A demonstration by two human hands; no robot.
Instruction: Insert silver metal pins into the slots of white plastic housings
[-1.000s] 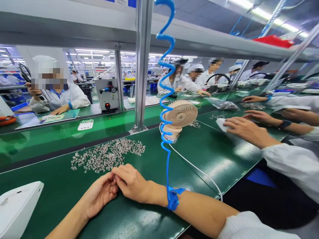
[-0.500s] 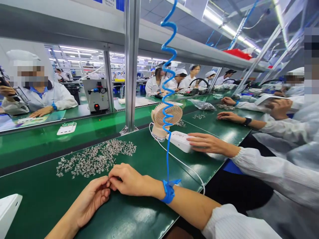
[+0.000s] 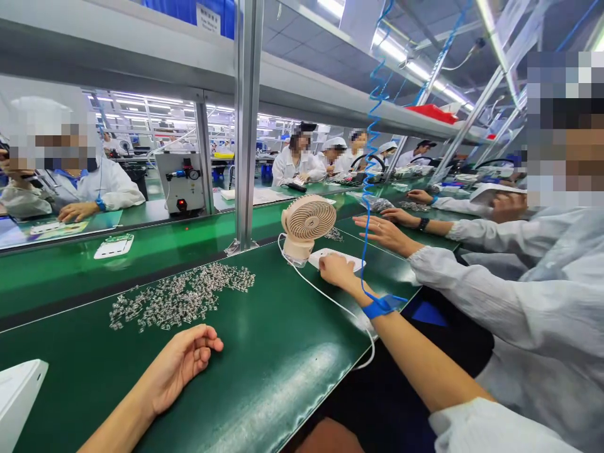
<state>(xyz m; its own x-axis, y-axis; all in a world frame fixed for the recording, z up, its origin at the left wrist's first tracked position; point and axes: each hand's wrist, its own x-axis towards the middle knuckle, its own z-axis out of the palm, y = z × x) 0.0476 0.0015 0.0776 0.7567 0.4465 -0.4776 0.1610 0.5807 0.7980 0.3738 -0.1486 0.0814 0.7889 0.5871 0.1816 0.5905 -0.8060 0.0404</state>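
My right hand is out at the white flat housing, fingers resting on its near edge, nothing gripped yet; it lies flat on the table just beside the small fan. Left hand rests loosely curled by the pile of small metal parts, can't tell whether it hides one. Housing looks bare, pile barely dented, so most of the work is left.

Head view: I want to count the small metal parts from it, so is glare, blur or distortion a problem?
Head view: the metal parts are sharp but heaped; ceiling lights glare on the green mat nearer the camera, beyond the left hand; wide-angle bending stretches the edges; the right hand is sharp.
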